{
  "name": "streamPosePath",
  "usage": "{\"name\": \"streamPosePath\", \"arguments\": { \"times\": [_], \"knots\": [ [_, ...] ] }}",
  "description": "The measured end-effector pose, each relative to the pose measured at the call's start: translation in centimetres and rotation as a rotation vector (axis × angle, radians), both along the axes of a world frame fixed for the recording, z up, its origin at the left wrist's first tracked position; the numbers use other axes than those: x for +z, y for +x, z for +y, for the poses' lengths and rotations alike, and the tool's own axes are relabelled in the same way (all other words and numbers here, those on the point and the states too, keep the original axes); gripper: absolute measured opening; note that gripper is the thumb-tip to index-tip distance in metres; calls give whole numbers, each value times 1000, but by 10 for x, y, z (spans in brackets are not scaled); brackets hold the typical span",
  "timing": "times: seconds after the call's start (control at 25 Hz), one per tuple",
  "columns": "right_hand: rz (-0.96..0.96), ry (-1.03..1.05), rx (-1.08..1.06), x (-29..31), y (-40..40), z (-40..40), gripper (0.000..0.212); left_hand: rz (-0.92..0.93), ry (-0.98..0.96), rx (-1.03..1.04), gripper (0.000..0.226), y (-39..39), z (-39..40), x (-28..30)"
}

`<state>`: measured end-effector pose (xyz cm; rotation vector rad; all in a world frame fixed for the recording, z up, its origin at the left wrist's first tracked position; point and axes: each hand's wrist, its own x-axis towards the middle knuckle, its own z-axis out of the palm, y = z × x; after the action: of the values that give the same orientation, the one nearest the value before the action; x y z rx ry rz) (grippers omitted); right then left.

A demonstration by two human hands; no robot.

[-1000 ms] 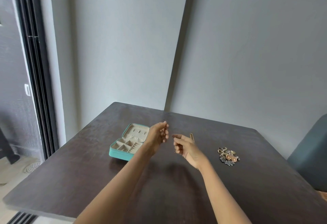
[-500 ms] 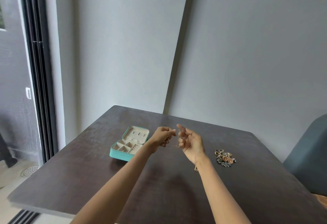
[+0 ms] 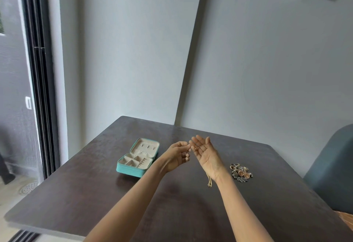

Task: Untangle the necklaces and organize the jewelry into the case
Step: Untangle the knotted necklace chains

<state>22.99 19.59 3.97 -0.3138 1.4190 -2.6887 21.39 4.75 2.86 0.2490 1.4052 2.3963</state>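
Two hands raised above the middle of the table (image 3: 95, 194), well clear of its surface. Left hand (image 3: 176, 155): fingers curled, thumb and forefinger pinching one end of a thin gold necklace (image 3: 198, 147). Right hand (image 3: 205, 153): palm up, fingers straight and relaxed, the chain draped across them; a loose length hangs below the wrist toward the near side, tail (image 3: 209, 182) dangling free. Whether it touches the table cannot be told.

Jewelry case (image 3: 138, 158) open, left of the hands toward the table's left edge, compartments facing up. Remaining jewelry pile (image 3: 241, 172) lies right of the hands, toward the right edge.

Risks, as judged:
- Chain only rests on the flat right palm; a tilt would likely let it slide off and bunch up again.
- A sharp pull from the left pinch could tighten any knot rather than free it.
- Hanging tail could swing and snag in the pile when lowered.
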Motion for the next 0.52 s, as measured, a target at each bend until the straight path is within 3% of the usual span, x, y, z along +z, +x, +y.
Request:
{"name": "streamPosePath", "arguments": {
  "times": [0.12,0.44,0.52],
  "knots": [
    [11,17,-53,-6,-1,-2,94,29,4,23,24,-1,-2,-8],
    [-1,154,-195,-25,-3,-7,96,453,-675,15,21,-5,-2,-1],
    [-7,190,-217,-28,-5,-8,91,560,-858,101,26,-8,0,-4]
  ]
}}
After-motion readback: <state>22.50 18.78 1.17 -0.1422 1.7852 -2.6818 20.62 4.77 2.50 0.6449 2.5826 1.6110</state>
